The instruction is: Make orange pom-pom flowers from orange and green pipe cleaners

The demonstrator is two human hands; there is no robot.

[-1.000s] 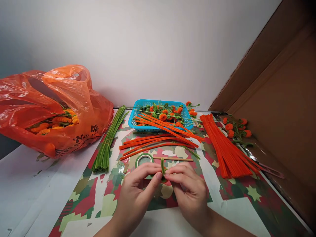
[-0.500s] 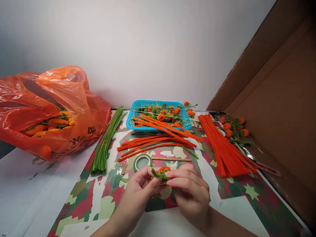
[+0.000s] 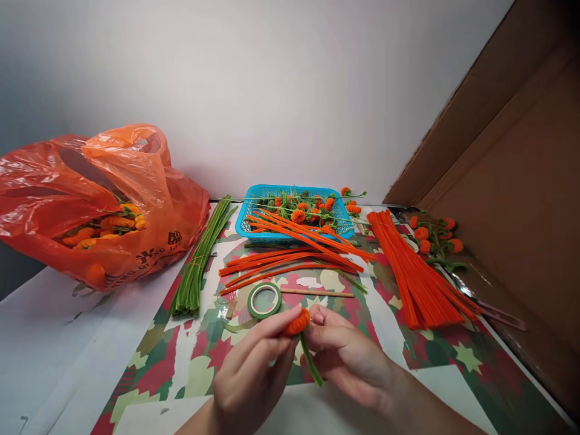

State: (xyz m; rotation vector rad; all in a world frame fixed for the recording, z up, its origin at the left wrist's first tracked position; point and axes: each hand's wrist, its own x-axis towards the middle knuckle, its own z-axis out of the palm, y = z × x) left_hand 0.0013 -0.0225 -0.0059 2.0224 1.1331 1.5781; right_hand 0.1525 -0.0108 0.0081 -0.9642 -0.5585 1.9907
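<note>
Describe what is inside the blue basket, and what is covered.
Pumpkin-like orange heads and curled green stems lie inside the blue basket. Orange pipe cleaners stretch over its front rim, covering some contents; whatever lies beneath cannot be seen.

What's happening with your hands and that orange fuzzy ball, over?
Left grip pinching orange fuzzy ball. Right grip at its right side, contact unclear. Green stem sticking out below. Green tape roll just beyond, not blocking.

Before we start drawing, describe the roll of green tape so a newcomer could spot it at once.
Find the blue basket at the back. Come forward past the loose orange strips to the roll of green tape, just beyond the left hand. Unlike the strips and thin wooden stick nearby, it is a ring.
</note>
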